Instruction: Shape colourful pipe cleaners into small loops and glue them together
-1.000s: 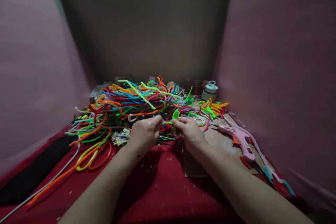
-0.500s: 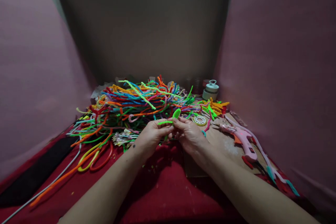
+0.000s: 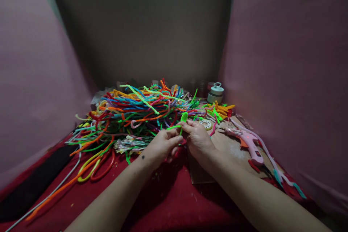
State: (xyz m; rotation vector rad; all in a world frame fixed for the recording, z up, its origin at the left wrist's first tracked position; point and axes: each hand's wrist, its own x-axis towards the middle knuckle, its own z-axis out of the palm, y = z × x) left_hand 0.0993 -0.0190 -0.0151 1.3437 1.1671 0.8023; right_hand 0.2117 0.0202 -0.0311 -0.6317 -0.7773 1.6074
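A bright green pipe cleaner (image 3: pixel 184 117), bent into a small leaf-like loop with loose ends, is pinched between the thumb and fingers of my right hand (image 3: pixel 198 137). One straight end points left across the fingers of my left hand (image 3: pixel 164 144). That hand is closed just below the loop, its thumb and forefinger together at the lower end of the green strand. My fingertips nearly meet, and the lower fingers partly hide each other. Behind the hands lies a large heap of multicoloured pipe cleaners (image 3: pixel 141 103).
To the right, a pink glue gun (image 3: pixel 251 145) lies on a cardboard sheet (image 3: pixel 201 170). A round disc with holes (image 3: pixel 206 124), orange and green pieces (image 3: pixel 221 108) and a pale green lidded container (image 3: pixel 215 93) are farther back. White-tipped stems (image 3: pixel 130 144) lie left, on red cloth (image 3: pixel 163 203).
The view has shifted slightly. My left hand has moved a little down along the green pipe cleaner, while my right hand keeps its pinch on the loop.
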